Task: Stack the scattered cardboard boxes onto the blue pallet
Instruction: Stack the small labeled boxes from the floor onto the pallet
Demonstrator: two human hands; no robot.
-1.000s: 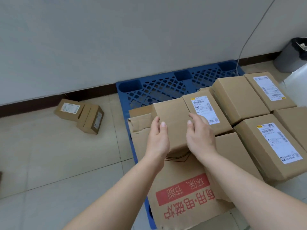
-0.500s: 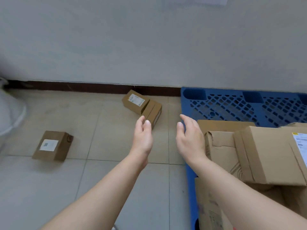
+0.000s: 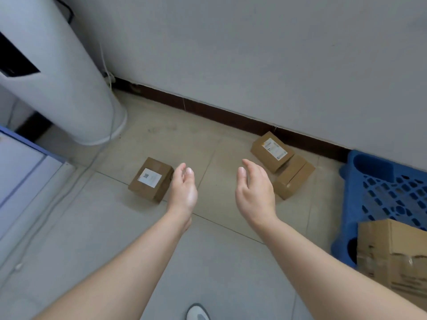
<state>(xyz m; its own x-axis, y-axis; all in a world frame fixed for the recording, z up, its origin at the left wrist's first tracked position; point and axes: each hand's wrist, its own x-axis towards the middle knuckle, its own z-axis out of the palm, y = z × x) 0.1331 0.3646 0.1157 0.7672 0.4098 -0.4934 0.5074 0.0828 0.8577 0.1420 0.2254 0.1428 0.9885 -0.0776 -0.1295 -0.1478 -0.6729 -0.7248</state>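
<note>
Currently left hand (image 3: 183, 192) and right hand (image 3: 254, 195) hover, fingers released, near three floor boxes (image 3: 151, 180) (image 3: 271, 151) (image 3: 293, 176), one pallet (image 3: 381, 192).

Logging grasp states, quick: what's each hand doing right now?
Left hand: open, holding nothing.
Right hand: open, holding nothing.

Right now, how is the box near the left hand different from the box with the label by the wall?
The lone box sits by itself on the floor; the wall box touches a second box. The lone box lies by the left hand; the wall box lies beyond the right hand, closer to the pallet. Both are brown cardboard with a white label.
</note>
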